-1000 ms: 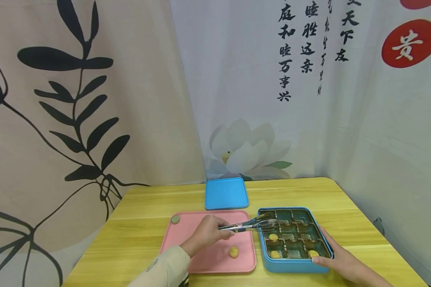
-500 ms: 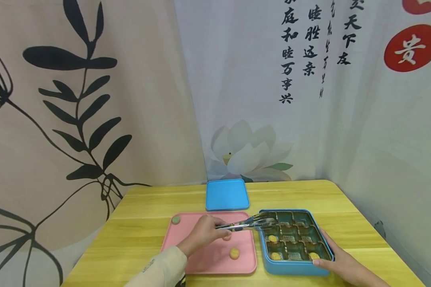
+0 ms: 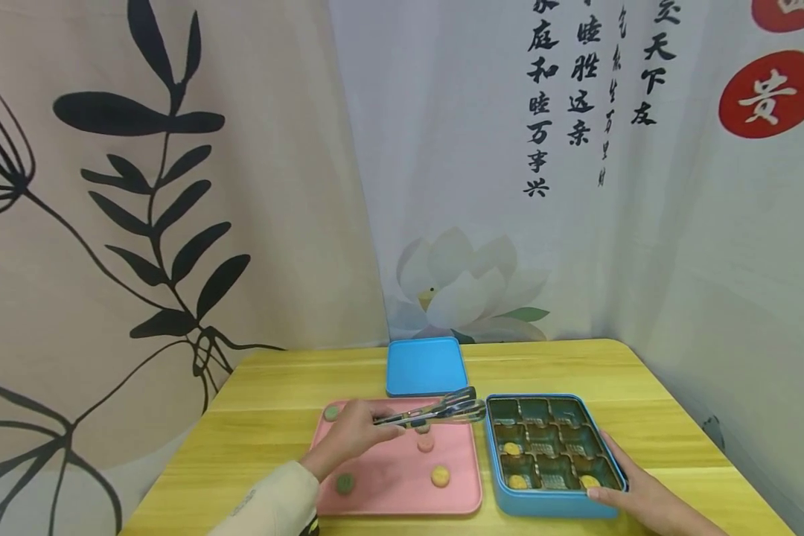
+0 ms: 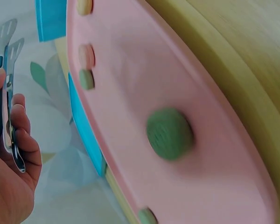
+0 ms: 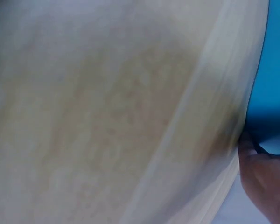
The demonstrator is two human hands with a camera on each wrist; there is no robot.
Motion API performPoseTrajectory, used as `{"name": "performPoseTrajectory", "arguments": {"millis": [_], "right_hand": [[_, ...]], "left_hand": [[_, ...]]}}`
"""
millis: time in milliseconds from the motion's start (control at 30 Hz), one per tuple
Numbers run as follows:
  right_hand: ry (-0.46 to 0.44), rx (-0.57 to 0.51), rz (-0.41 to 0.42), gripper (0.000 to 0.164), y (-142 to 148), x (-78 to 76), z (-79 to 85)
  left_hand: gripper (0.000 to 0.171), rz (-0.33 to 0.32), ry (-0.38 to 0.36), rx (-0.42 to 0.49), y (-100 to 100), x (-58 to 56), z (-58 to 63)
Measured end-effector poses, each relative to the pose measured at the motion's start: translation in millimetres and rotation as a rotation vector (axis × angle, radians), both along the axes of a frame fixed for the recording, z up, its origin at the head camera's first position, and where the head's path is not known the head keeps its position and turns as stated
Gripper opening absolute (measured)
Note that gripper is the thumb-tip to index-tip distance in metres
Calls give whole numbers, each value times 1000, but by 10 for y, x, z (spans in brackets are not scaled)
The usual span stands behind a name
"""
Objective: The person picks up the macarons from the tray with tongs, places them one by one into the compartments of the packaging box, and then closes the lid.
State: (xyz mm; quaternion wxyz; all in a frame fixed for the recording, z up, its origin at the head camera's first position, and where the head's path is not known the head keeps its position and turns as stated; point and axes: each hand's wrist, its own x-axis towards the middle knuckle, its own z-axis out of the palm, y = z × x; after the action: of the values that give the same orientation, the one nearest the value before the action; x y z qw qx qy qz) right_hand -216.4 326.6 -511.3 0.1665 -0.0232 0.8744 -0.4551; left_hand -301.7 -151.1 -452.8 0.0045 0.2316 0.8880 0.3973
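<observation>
My left hand (image 3: 351, 435) grips metal tongs (image 3: 435, 412) above the pink tray (image 3: 388, 500). The two slotted heads of the tongs stand slightly apart near the tray's far right corner, with no cake between them. Small round cakes lie on the tray: a yellow one (image 3: 440, 476), a pink one (image 3: 425, 442) and several green ones, one of them large in the left wrist view, a green cake (image 4: 168, 134). At the right, my right hand (image 3: 633, 491) holds the near right corner of a blue box (image 3: 556, 506), thumb at the front rim.
Inside the box is a brown divided insert (image 3: 541, 435); yellow cakes (image 3: 511, 449) sit in three of its compartments. Behind the tray lies a blue lid (image 3: 426, 366). Everything stands on a yellow wooden table (image 3: 268, 417), with a printed curtain (image 3: 295, 186) behind it.
My left hand has drawn the tongs leftward, from over the box to over the tray. Pink and green cakes earlier hidden by that hand now show. The right hand stays on the box.
</observation>
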Motion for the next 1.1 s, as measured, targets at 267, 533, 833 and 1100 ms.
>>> {"name": "performPoseTrajectory", "arguments": {"millis": [267,533,833,1100], "right_hand": [[5,25,8,98,10,-18,-17],[7,5,15,98,13,-23,-22],[7,-2,19,98,33,-30,-45],[8,15,17,99,23,-24,-45]], "left_hand": [[18,61,-15,16,-403,73,64],[25,135,-24,2,-815,174,99],[20,213,-36,-33,-1181,273,51],[23,247,-78,-43,-1402,379,-6]]}}
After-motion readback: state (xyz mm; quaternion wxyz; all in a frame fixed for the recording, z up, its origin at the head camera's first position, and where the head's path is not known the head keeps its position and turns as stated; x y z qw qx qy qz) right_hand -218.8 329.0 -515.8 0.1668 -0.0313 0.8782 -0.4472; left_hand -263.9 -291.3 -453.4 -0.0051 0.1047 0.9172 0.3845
